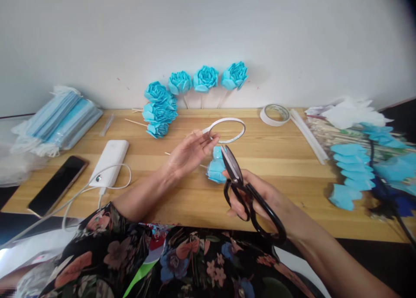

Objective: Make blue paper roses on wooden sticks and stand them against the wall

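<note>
My left hand [191,152] pinches a thin ring-shaped roll of white tape [228,120], held above the middle of the wooden table. Black-handled scissors [235,172] are in my right hand [256,194], with their blades pointing up and away, close to my left fingertips. Beneath and between the hands lies a blue paper flower [216,171], partly hidden by the scissors, with a smaller blue piece [218,152] just behind it.
Blue flowers [206,78] on sticks lean on the wall, others lie stacked [159,109]. Left are masks [61,120], a phone [58,185] and a corded power bank [110,161]. Right are a tape roll [274,115], white sticks [308,135] and blue petals [353,168].
</note>
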The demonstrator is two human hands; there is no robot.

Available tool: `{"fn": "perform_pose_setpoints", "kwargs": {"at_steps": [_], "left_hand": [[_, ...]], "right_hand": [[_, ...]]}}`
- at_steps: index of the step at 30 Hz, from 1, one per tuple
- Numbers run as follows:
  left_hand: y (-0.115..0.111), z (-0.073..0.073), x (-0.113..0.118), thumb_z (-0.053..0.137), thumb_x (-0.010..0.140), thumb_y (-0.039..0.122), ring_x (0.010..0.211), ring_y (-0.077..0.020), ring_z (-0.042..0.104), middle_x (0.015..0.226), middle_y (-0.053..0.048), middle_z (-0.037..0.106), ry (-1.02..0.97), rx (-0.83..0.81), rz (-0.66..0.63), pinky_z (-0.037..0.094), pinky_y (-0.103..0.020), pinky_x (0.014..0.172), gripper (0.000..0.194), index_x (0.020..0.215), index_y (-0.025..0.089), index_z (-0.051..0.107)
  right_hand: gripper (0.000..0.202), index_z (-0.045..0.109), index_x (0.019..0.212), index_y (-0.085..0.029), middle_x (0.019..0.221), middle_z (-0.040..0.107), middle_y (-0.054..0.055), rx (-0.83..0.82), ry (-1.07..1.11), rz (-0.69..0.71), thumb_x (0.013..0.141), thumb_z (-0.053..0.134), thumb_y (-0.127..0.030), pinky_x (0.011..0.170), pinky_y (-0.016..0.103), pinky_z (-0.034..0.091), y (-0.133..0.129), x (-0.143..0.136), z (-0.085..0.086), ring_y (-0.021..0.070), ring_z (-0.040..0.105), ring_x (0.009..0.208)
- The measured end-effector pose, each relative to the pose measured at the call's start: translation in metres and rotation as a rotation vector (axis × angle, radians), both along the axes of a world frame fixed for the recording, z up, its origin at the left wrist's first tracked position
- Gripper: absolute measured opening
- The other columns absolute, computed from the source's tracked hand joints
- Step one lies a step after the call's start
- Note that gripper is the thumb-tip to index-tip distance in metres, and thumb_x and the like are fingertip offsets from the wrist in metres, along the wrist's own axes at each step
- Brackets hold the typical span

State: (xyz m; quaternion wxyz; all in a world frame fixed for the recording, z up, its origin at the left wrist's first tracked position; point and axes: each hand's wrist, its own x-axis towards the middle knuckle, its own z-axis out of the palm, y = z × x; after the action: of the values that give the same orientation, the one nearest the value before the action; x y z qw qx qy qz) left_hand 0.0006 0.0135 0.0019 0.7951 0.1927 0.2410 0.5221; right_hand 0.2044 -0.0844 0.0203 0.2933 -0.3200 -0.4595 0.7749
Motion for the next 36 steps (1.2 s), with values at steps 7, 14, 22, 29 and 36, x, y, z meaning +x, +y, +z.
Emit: {"fn": "perform_pose_setpoints", "kwargs": {"at_steps": [7, 14, 22, 29, 36], "left_hand": [[-0.001, 0.001, 0.000, 0.072, 0.080, 0.012, 0.106, -0.0199, 0.070, 0.092, -0.006, 0.073, -0.007, -0.025, -0.004, 0.048, -0.038, 0.113, 0.016, 0.067, 0.016, 0.063], [0.000, -0.003, 0.001, 0.077, 0.076, 0.013, 0.102, -0.0188, 0.070, 0.091, -0.004, 0.074, 0.001, 0.005, -0.018, 0.049, -0.037, 0.111, 0.017, 0.067, 0.017, 0.063], [-0.002, -0.007, 0.003, 0.078, 0.077, 0.015, 0.104, -0.0206, 0.069, 0.092, -0.006, 0.072, 0.018, 0.011, -0.040, 0.048, -0.036, 0.108, 0.017, 0.069, 0.017, 0.063], [-0.003, -0.010, 0.003, 0.077, 0.079, 0.017, 0.105, -0.0216, 0.069, 0.095, -0.006, 0.073, 0.028, 0.025, -0.075, 0.050, -0.033, 0.099, 0.016, 0.071, 0.016, 0.064], [-0.003, -0.014, 0.004, 0.083, 0.075, 0.021, 0.106, -0.0223, 0.068, 0.096, -0.005, 0.071, 0.026, 0.030, -0.097, 0.050, -0.031, 0.091, 0.020, 0.075, 0.015, 0.064]], "right_hand": [[0.056, 0.054, 0.139, -0.035, 0.085, 0.054, -0.005, -0.094, 0.304, 0.168, 0.087, 0.077, -0.040, 0.087, 0.035, 0.057, -0.019, 0.000, -0.022, 0.0071, 0.056, 0.070], [0.081, 0.052, 0.145, -0.031, 0.085, 0.052, -0.001, -0.102, 0.284, -0.043, 0.076, 0.080, -0.062, 0.044, 0.017, 0.043, -0.031, -0.002, -0.051, 0.0068, 0.046, 0.057], [0.074, 0.057, 0.132, -0.024, 0.085, 0.055, 0.002, 0.061, 0.078, -0.121, 0.081, 0.063, -0.077, 0.046, 0.019, 0.044, 0.005, -0.010, -0.036, 0.0126, 0.048, 0.066], [0.070, 0.059, 0.126, -0.017, 0.083, 0.057, 0.003, 0.055, -0.145, -0.250, 0.083, 0.062, -0.073, 0.043, 0.019, 0.046, 0.023, -0.029, -0.007, 0.0123, 0.053, 0.065], [0.065, 0.063, 0.121, -0.015, 0.072, 0.055, -0.002, 0.124, -0.219, -0.283, 0.088, 0.058, -0.071, 0.043, 0.022, 0.045, 0.031, -0.040, 0.005, 0.0080, 0.051, 0.050]]}}
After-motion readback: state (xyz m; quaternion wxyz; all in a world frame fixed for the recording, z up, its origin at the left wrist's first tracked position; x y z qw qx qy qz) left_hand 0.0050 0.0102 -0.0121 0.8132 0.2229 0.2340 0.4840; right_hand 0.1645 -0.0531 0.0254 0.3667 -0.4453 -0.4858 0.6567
